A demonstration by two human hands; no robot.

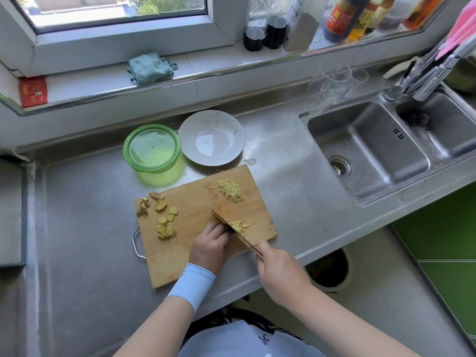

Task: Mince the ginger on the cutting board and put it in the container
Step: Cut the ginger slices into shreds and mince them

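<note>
A steel kitchen counter (pixel 85 228) runs below a window sill, with a double sink (pixel 365 150) set into it at the right. A wooden cutting board (pixel 195 202) with a metal handle on its left end lies at an angle near the counter's front edge. Just beyond the board's far edge a grey plate (pixel 190 130) stands beside a round green container (pixel 125 148), the container to the left and the two rims touching or close to it.

A person works at the board's near right part. The left hand (pixel 210 244), a pale blue sleeve at its wrist, sits knuckles up with the fingers bent down against the left face of the blade; whether they pin any ginger cannot be told, as the fingertips are hidden. The right hand (pixel 280 274) is wrapped around the handle of a knife (pixel 221 219), whose blade slants from near right to far left with its edge down on the wood.

A heap of ginger shreds (pixel 231 190) lies near the board's far right corner. A smaller scatter of cut ginger (pixel 239 226) rests against the blade's right side. Ginger slices (pixel 166 225) lie in a loose cluster at the board's left, with a few knobby ginger pieces (pixel 144 202) just beyond them by the left edge.
</note>
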